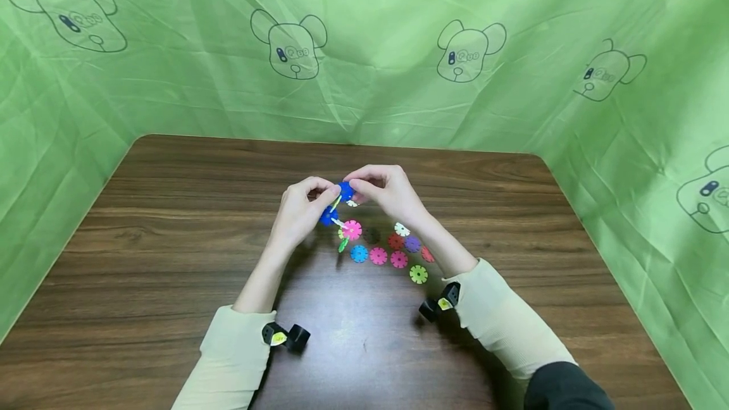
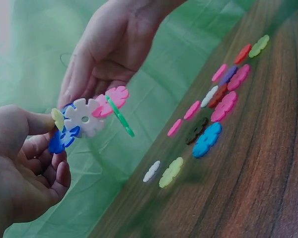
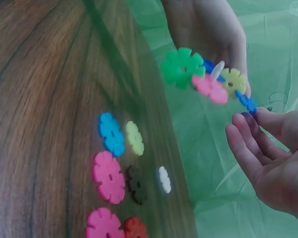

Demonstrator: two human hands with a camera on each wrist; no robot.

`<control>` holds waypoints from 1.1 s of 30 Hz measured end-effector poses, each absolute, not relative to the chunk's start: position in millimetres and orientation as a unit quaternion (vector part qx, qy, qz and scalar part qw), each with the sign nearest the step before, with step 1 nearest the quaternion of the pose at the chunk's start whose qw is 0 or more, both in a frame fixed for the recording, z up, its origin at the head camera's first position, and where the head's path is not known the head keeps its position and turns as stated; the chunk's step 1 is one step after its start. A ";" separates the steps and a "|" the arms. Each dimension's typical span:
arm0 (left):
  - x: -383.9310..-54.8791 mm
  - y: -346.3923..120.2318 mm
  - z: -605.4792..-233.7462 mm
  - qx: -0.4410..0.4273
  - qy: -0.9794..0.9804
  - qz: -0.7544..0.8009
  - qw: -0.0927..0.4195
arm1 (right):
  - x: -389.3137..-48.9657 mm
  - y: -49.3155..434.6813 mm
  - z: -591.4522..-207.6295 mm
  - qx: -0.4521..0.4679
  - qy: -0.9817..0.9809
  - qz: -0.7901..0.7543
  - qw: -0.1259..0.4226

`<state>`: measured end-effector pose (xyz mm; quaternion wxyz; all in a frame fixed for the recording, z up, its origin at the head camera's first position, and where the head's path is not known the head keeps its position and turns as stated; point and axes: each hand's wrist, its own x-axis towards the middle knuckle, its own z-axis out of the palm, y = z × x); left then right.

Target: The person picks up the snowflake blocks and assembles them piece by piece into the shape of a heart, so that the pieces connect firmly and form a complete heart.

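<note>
The place looks like a screened-off recording booth. Creased green cloth (image 1: 376, 106) hangs behind the wood-grain desk (image 1: 171, 239) and along both its sides, printed with repeated cartoon animal heads (image 1: 293, 49). Small black cameras (image 1: 298, 338) sit at the person's cuffs (image 1: 245, 331). The cloth hides the wider room.

Linked discs (image 2: 92, 112) above table (image 1: 171, 239), loose discs (image 1: 398, 260) on it, curtain (image 1: 370, 100) behind.

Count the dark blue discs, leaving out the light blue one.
2. Both are in the linked chain: an upper dark blue disc at the right hand, and a lower dark blue disc beside the left hand. More could be hidden behind the hands.
</note>
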<state>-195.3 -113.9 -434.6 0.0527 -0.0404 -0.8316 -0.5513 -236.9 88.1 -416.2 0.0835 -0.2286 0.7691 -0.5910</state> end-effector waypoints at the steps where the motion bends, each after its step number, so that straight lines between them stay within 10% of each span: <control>1: -195.4 -115.2 -434.1 -0.037 -0.832 -0.551 0.053 | -238.5 88.5 -417.8 -0.226 0.770 -0.591 0.086; 33: -199.2 -135.3 -433.6 -0.027 -0.843 -0.537 0.016 | -286.4 85.4 -474.4 -0.179 0.935 -0.297 0.078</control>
